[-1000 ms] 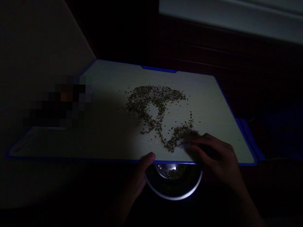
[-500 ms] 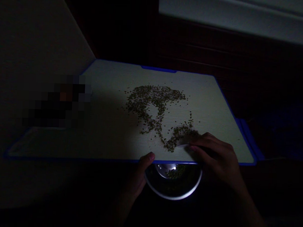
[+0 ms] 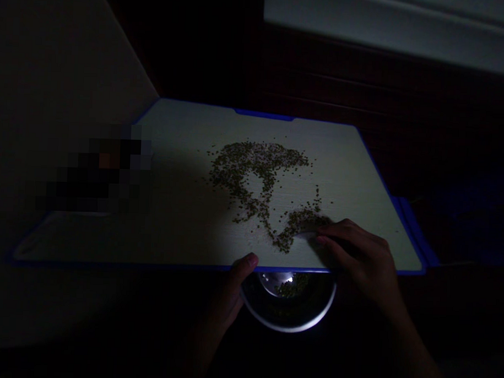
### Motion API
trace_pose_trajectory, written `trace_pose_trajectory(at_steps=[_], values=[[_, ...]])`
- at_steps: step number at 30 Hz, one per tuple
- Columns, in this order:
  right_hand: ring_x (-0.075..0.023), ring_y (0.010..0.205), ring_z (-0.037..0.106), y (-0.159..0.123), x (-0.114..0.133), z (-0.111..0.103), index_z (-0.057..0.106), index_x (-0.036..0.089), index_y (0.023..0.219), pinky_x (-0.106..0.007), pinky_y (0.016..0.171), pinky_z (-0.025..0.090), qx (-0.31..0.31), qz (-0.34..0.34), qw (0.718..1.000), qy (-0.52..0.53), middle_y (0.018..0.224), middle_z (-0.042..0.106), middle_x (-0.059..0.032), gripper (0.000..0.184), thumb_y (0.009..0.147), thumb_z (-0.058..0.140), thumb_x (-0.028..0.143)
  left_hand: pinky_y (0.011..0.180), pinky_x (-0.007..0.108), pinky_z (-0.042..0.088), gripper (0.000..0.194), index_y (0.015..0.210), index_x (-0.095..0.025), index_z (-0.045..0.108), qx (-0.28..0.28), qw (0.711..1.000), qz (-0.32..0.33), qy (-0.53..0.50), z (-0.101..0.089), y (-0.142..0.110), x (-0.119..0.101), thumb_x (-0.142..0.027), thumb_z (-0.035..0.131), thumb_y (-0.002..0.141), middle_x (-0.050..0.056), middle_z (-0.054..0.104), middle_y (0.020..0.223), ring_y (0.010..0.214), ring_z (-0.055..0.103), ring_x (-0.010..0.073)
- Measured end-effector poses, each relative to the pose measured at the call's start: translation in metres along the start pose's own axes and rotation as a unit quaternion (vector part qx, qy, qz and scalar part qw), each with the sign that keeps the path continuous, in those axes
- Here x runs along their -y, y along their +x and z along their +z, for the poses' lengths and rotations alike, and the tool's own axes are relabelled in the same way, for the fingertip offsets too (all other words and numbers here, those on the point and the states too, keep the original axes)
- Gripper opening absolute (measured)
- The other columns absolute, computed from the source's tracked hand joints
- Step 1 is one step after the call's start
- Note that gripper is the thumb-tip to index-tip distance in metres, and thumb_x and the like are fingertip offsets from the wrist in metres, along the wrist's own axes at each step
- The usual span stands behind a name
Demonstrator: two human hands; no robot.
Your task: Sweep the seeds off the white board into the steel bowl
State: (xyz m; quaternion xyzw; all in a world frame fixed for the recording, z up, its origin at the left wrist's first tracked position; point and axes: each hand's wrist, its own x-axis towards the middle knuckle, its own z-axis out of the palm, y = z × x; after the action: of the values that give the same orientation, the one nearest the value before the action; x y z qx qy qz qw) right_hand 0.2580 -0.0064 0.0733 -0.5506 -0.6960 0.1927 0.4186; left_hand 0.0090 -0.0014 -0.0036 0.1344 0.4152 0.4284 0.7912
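Note:
A white board with a blue rim [image 3: 184, 231] lies in dim light, with many small greenish seeds [image 3: 256, 178] scattered over its middle. My right hand [image 3: 357, 259] rests on the board's near edge, fingers together and flat beside the nearest clump of seeds. A metal bowl [image 3: 289, 300] sits just under the board's front edge, with some seeds in it. My left hand [image 3: 227, 298] grips the bowl's left rim, thumb up against the board's edge.
A blurred dark patch [image 3: 95, 170] covers the board's left side. A pale wall or panel [image 3: 45, 66] rises at the left, and a light ledge [image 3: 390, 23] runs across the top right. The rest is dark.
My right hand's fingers have crept slightly up and left along the seed clump. The left hand and bowl have stayed put.

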Motion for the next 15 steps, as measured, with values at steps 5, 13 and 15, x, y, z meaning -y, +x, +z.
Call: trace_pose_trajectory(at_steps=[5, 13, 15], values=[[-0.0203, 0.088, 0.077, -0.0005, -0.0008, -0.0009, 0.083, 0.031, 0.110, -0.036, 0.076, 0.060, 0.012, -0.003, 1.000, 0.010, 0.099, 0.085, -0.0021, 0.017, 0.097, 0.075, 0.024, 0.119, 0.050, 0.048, 0.033, 0.097, -0.017, 0.086, 0.005, 1.000, -0.010, 0.000, -0.0014, -0.0017, 0.0004, -0.044, 0.092, 0.078, 0.013, 0.088, 0.110, 0.130, 0.072, 0.0405], [-0.0183, 0.085, 0.076, -0.0004, 0.0017, -0.0017, 0.083, 0.031, 0.108, -0.034, 0.073, 0.058, 0.015, -0.006, 0.999, 0.035, 0.097, 0.084, -0.0012, 0.017, 0.095, 0.077, 0.021, 0.118, 0.050, 0.049, 0.030, 0.092, -0.019, 0.086, -0.004, 1.000, 0.001, -0.003, -0.0022, 0.0013, 0.0015, -0.043, 0.093, 0.076, 0.010, 0.088, 0.106, 0.129, 0.072, 0.0398], [-0.0184, 0.085, 0.076, -0.0005, 0.0014, -0.0020, 0.083, 0.031, 0.107, -0.034, 0.073, 0.058, 0.016, -0.002, 0.999, 0.035, 0.097, 0.084, -0.0012, 0.017, 0.095, 0.077, 0.022, 0.118, 0.050, 0.049, 0.033, 0.096, -0.017, 0.086, -0.003, 1.000, 0.000, -0.001, -0.0027, 0.0016, 0.0014, -0.043, 0.092, 0.078, 0.011, 0.088, 0.106, 0.128, 0.072, 0.0402]])
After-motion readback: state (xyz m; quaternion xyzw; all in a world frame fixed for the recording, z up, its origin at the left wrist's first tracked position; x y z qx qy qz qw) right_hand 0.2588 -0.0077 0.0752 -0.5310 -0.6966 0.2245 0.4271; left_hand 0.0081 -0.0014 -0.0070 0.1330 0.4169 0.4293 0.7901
